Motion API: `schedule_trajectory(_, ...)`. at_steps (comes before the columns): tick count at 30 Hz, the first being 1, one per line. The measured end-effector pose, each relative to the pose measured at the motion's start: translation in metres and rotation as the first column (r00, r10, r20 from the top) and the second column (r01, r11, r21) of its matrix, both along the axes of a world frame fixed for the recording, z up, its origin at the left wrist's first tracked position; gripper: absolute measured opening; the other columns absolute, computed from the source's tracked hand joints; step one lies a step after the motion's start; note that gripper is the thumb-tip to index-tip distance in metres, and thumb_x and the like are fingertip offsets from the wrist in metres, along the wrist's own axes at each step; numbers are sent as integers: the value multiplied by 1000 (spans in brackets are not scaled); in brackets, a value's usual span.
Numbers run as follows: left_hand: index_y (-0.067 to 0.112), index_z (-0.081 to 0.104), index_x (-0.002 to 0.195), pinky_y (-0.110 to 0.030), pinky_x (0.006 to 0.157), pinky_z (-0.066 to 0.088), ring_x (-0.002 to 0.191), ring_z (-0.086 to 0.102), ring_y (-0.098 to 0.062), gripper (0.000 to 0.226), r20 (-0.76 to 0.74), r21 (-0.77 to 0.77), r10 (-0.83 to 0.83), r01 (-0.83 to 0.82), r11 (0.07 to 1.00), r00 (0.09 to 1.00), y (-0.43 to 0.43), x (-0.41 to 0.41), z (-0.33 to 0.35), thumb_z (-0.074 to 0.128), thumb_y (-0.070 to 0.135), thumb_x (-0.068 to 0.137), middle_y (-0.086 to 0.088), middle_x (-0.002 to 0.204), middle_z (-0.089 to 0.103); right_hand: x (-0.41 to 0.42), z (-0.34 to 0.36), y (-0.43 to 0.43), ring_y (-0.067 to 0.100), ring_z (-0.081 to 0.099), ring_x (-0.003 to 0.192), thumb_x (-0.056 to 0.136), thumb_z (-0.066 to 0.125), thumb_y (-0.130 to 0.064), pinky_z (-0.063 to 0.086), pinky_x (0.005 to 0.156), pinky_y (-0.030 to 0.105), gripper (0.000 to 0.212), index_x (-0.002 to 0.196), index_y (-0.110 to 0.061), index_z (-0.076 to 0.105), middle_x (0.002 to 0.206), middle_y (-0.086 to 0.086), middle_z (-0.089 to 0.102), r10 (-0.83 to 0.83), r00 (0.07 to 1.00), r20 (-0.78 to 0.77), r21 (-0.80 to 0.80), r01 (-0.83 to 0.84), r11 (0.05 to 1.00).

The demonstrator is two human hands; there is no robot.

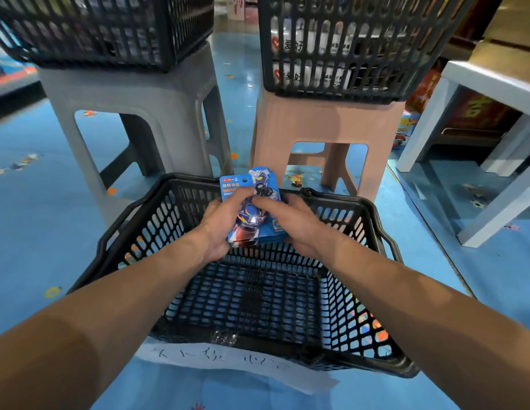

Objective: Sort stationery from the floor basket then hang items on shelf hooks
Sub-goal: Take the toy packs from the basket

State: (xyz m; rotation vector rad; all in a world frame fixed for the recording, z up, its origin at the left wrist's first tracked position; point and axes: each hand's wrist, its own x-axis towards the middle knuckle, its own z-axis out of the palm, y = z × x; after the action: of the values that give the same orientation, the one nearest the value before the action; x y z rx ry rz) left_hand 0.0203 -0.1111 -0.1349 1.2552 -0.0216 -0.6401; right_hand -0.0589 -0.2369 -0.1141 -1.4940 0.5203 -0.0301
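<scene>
A black plastic floor basket (115,232) stands on the blue floor below me, its mesh bottom bare. Over its far half I hold a small stack of blue carded eraser packs (252,208) printed with a silver and blue hero figure. My left hand (221,224) grips the stack from the left, thumb across the front card. My right hand (296,224) grips the stack's right edge, with a finger laid over the card face. The lower cards of the stack are mostly hidden behind the front one.
Beyond the basket stand a grey stool (133,93) and a pink stool (326,125), each bearing a dark basket (346,45) of goods. A white shelf frame (480,84) stands at the right. A handwritten paper label (234,365) hangs on the basket's near wall.
</scene>
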Motion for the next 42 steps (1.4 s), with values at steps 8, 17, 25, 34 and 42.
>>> schedule_trajectory(8, 2, 72, 117, -51, 93, 56, 96, 71, -36, 39, -50, -4, -28, 28, 1000, 998, 1, 6, 31, 64, 31, 93, -23, 113, 74, 14, 30, 10, 20, 75, 99, 93, 63, -17, 61, 87, 35, 28, 119, -14, 70, 109, 5, 78, 91, 993, 75, 7, -92, 996)
schedule_trajectory(17, 2, 68, 118, -39, 72, 61, 87, 69, -32, 42, -219, 67, -91, 108, 992, 972, 38, -17, 170, 45, 26, 92, -17, 108, 73, -15, 162, 28, 32, 74, 99, 84, 74, 1, 62, 85, 41, 36, 119, -3, 68, 112, 17, 75, 60, 998, -16, 180, -56, 982)
schedule_trajectory(25, 5, 65, 106, -44, 78, 57, 77, 61, -29, 38, -302, 385, -135, 251, 888, 944, 78, -46, 360, 68, 34, 81, -22, 93, 61, -50, 335, 35, 29, 74, 102, 68, 85, -7, 59, 67, 33, 69, 132, -7, 59, 117, 12, 75, 191, 962, -196, 354, -112, 928)
schedule_trajectory(34, 14, 65, 126, -39, 89, 58, 95, 74, -20, 44, -351, 351, -418, 532, 771, 838, 96, -17, 575, 75, 14, 83, -5, 110, 78, -27, 537, 15, 29, 74, 105, 86, 78, -4, 60, 83, 44, 44, 127, -7, 62, 116, 10, 76, 425, 871, -246, 373, -320, 871)
schedule_trajectory(42, 8, 63, 127, -37, 83, 58, 93, 75, -23, 39, -157, 403, -335, 369, 837, 929, 89, 63, 706, 72, 7, 89, -9, 111, 78, 61, 649, 5, 30, 73, 106, 75, 87, -8, 55, 97, 56, 71, 134, -11, 46, 120, 8, 74, 349, 933, -90, 322, -304, 896)
